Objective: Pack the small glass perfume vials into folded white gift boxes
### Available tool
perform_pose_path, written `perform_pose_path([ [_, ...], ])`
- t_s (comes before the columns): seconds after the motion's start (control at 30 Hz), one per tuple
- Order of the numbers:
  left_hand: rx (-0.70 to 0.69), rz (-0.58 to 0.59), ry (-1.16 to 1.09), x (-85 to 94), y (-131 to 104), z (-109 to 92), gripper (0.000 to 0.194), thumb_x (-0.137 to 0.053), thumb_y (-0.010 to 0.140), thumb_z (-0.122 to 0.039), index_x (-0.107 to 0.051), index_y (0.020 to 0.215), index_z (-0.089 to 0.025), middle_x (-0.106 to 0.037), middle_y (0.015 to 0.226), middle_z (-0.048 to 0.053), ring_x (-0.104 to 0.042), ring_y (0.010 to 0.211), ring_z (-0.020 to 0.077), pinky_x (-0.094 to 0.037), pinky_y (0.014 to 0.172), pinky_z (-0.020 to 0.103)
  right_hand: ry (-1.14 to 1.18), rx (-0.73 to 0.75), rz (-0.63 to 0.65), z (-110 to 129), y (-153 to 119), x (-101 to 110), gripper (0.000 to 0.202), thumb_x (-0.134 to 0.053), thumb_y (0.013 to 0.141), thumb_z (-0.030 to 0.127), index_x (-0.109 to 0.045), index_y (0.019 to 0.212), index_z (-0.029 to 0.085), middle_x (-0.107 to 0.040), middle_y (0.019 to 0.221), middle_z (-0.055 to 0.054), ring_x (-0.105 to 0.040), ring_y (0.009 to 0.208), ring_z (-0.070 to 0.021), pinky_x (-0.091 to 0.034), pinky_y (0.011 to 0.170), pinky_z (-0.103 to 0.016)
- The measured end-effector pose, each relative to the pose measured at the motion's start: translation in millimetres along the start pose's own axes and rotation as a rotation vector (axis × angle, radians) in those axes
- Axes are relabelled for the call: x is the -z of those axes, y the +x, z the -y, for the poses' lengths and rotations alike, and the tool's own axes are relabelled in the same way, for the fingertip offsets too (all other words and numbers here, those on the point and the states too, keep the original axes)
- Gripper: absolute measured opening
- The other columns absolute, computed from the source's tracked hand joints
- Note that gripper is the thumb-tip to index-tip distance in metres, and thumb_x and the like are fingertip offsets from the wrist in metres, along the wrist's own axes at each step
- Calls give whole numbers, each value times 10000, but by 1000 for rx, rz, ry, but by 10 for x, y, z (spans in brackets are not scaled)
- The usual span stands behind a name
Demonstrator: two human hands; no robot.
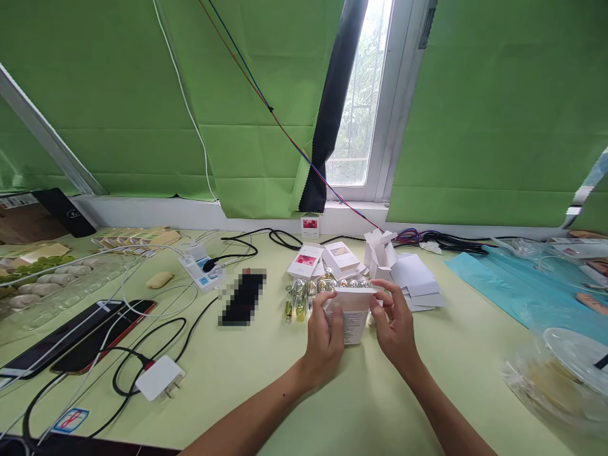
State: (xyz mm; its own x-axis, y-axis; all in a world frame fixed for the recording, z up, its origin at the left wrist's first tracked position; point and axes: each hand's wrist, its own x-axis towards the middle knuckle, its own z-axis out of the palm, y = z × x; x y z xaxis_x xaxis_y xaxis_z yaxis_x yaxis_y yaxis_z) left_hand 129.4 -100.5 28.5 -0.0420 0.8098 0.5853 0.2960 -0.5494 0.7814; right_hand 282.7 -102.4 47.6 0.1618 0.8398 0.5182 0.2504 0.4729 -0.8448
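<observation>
A small white carton [352, 326] with fine printing on its face stands upright between my hands, its white top edge towards the window. My left hand [323, 347] grips its left side, thumb on the near face. At the upper right corner, my right hand [397, 326] has its fingers and thumb bent around the edge. Behind the carton lie several small glass bottles [300, 311] with yellowish liquid, partly hidden by my hands. Beyond them are a white box with a pink flower picture [306, 261] and another printed box [341, 256]. An open white carton [380, 253] stands beside flattened white cartons [418, 278].
To the left lie two phones [102, 342], a white charger [160, 378], tangled cables and a power strip [199, 269]. A blue plastic sheet [498, 275] and a lidded clear container [565, 373] are on the right. A pixelated dark object [243, 297] lies left of the bottles.
</observation>
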Motion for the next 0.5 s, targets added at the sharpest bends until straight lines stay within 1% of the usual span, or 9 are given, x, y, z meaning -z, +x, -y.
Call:
perform_pose_path([
  [0.13,10,13,-17,5,6,-5,229,-412,1044,-378,-452,1215,-231,-656,987,47,-591,724,144,-490,640,267,20,-8,30,2,-7,-1,248,-466,999,371,-501,1212,248,-700,1071,-73,-649,684,-162,-470,554,-279],
  [0.2,12,8,-23,5,9,-9,234,-417,1042,-384,-452,1213,-228,-651,995,50,-587,726,146,-483,634,268,23,-6,34,-1,-10,-4,235,-451,1011,377,-493,1204,250,-697,1050,-69,-642,675,-157,-482,575,-283],
  [0.27,20,13,-37,5,13,-18,239,-417,1042,-390,-451,1215,-230,-649,1012,54,-591,737,149,-482,637,270,29,3,25,-8,-13,-10,222,-447,1019,382,-488,1194,253,-691,1074,-81,-672,761,-175,-504,618,-294],
  [0.33,28,32,-62,6,20,-32,245,-409,1045,-397,-448,1224,-235,-653,1024,54,-599,752,153,-489,649,275,39,23,13,-11,-16,-17,197,-447,1023,378,-493,1171,256,-689,1100,-93,-694,915,-208,-529,686,-314],
  [0.4,27,42,-77,8,26,-47,252,-391,1049,-409,-454,1224,-238,-659,1035,57,-609,780,163,-493,667,283,63,52,6,-7,-17,-22,165,-447,1027,364,-497,1148,263,-693,1112,-94,-686,1036,-228,-547,760,-339],
  [0.5,19,29,-63,11,33,-56,269,-368,1053,-425,-478,1212,-237,-662,1024,61,-614,812,178,-490,682,295,97,74,-11,3,-15,-27,140,-452,1028,338,-495,1145,276,-697,1131,-90,-677,1094,-230,-559,827,-361],
])
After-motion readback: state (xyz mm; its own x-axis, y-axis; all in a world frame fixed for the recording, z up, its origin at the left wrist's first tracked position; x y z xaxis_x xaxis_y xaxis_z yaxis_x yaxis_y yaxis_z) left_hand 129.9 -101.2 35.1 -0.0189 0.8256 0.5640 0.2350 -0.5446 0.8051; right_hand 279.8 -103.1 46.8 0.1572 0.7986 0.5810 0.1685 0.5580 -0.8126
